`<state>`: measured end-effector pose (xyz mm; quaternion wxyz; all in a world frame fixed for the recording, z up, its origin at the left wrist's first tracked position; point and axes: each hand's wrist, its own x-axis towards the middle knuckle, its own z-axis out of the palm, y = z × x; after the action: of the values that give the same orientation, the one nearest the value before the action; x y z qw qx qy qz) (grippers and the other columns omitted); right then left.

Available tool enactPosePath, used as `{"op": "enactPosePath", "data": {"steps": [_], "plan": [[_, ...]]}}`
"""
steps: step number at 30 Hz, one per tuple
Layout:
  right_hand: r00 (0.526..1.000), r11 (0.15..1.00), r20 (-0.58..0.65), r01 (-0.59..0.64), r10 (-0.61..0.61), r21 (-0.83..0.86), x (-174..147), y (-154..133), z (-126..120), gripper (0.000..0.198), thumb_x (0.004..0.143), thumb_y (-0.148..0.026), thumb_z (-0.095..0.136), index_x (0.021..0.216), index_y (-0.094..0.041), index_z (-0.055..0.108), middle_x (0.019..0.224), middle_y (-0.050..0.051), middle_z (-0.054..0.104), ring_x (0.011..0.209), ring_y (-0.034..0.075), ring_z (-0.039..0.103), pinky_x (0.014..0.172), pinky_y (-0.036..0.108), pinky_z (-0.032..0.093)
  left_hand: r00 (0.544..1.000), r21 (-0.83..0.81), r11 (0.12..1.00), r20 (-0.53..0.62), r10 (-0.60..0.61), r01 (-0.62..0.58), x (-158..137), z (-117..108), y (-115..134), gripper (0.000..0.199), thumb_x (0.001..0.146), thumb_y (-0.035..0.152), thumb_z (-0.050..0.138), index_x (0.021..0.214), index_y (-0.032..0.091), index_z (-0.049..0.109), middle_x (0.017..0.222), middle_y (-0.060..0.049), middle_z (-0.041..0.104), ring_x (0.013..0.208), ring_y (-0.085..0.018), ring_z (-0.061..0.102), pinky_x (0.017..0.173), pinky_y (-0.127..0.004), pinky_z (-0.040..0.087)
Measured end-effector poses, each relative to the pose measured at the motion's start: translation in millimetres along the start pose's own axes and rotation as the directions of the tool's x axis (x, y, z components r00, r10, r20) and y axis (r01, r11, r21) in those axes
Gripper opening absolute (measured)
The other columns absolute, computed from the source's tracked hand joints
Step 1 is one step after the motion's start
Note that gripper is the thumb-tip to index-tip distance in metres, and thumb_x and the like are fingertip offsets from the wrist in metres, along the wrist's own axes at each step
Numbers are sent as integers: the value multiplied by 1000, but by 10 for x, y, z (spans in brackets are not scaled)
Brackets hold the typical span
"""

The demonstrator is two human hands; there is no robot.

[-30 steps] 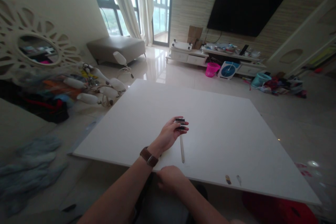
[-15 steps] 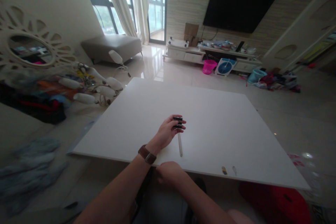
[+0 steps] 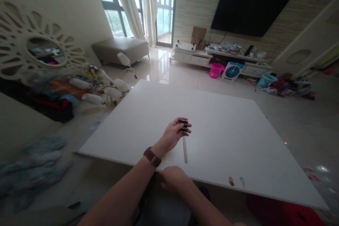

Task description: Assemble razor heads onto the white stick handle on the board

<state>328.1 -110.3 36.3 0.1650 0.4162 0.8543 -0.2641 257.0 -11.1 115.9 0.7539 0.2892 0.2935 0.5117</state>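
Note:
My left hand (image 3: 172,136), with a brown watch on its wrist, lies on the large white board (image 3: 225,130). Its fingertips pinch a small black object (image 3: 183,126) that looks like stacked clips. A thin white stick (image 3: 184,150) lies on the board just below that object, pointing toward me. My right hand (image 3: 173,179) rests at the board's near edge, back up, with its fingers curled out of sight. Whether it grips anything is hidden.
Two small flat bits (image 3: 231,180) lie near the board's front edge. A white lamp with several bulbs (image 3: 106,90) and clutter sit on the floor to the left. A pink basket (image 3: 215,70), a fan (image 3: 232,71) and a TV stand are far behind. A red thing (image 3: 280,213) is at lower right.
The view has shifted slightly. My left hand keeps its pinch on the black object at about the same spot, and my right hand stays at the board's edge.

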Motion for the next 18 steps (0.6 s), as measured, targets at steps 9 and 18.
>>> {"op": "enactPosePath", "data": {"steps": [9, 18], "plan": [[995, 981, 63, 66, -78, 185, -133, 5, -325, 26, 82, -27, 58, 97, -15, 75, 95, 11, 75, 87, 26, 71, 73, 31, 52, 996, 19, 999, -85, 31, -30, -126, -155, 145, 21, 80, 16, 63, 100, 12, 62, 93, -12, 71, 70, -16, 68, 63, -25, 51], [979, 932, -99, -136, 178, 336, -1376, 496, -1015, 56, 102, -41, 21, 66, -21, 59, 66, 6, 58, 110, 31, 63, 85, 42, 49, 986, -37, 996, -149, 79, -85, -35, -235, 249, 17, 78, 15, 63, 95, 12, 62, 85, -10, 72, 67, -16, 68, 61, -25, 51]]}}
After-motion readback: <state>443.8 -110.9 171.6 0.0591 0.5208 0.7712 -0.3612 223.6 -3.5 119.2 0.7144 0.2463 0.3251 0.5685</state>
